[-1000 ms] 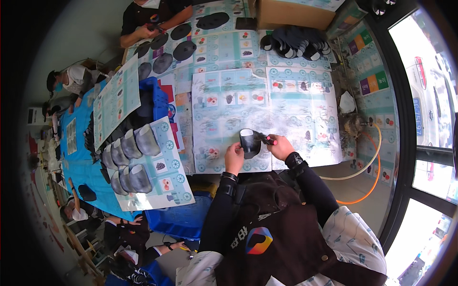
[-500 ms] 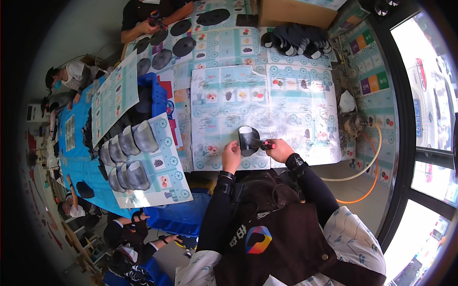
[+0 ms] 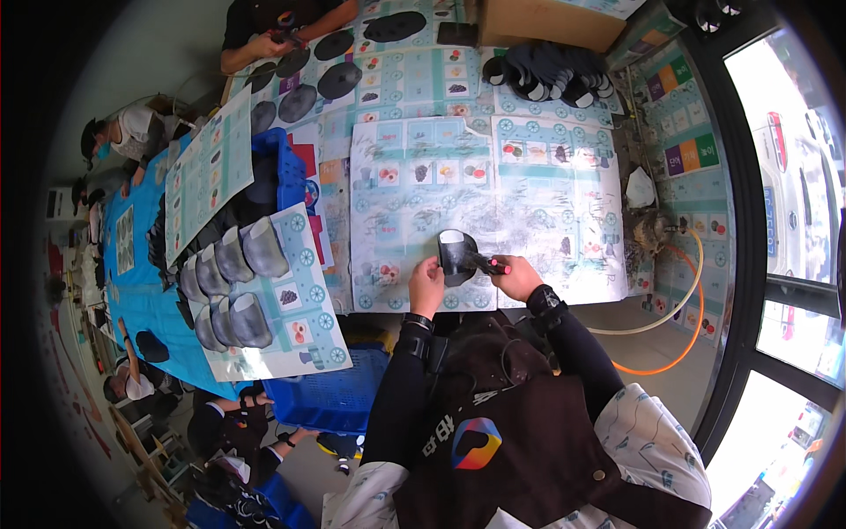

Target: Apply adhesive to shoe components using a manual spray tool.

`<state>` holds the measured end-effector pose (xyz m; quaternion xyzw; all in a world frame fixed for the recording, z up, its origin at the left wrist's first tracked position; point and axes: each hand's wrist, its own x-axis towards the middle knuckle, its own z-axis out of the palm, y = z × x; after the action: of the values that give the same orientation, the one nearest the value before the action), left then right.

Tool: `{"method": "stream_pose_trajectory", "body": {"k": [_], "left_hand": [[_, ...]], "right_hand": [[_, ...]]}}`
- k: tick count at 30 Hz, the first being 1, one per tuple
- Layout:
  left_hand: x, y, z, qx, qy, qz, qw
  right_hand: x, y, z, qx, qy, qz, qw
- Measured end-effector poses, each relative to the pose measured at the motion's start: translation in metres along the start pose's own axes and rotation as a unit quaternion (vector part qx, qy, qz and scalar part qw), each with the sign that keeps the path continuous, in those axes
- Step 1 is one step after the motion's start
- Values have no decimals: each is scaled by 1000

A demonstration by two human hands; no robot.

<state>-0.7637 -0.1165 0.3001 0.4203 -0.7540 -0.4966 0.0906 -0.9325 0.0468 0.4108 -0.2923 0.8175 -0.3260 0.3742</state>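
Observation:
On the paper-covered work surface in front of me stands a dark, curved, cup-like piece (image 3: 453,257) with a pale patch at its far edge. My left hand (image 3: 426,287) has its fingers closed on the left edge of this piece. My right hand (image 3: 518,279) grips a dark hand tool (image 3: 484,264) with red on its handle; its exact kind is too small to tell. The tool's dark end lies against the right side of the piece. Several finished-looking grey curved pieces (image 3: 263,248) stand in rows on a patterned board (image 3: 310,342) to my left.
A pile of dark pieces (image 3: 548,76) lies at the far right, near a cardboard box (image 3: 551,25). Blue crates (image 3: 323,392) stand at the left. A pale hose (image 3: 701,273) and an orange hose (image 3: 679,354) curve at the right. Other people work across and to the left.
The view has shifted slightly. The piece is turned a little between my hands, and the tool's dark end shows more plainly against it. Both hands keep their holds.

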Motion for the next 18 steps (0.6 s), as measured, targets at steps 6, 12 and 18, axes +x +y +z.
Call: {"method": "stream_pose_trajectory", "body": {"k": [6,12,18], "left_hand": [[-1,-10,-3,-1,11,0,1000],[3,-6,-13,23,9,2,1000],[-4,-26,-20,7,35,4,999]], "right_hand": [[4,4,8,-35,-27,10,999],[8,-3,2,-4,-15,38,999],[7,-5,13,-50,-70,-12,996]]}}
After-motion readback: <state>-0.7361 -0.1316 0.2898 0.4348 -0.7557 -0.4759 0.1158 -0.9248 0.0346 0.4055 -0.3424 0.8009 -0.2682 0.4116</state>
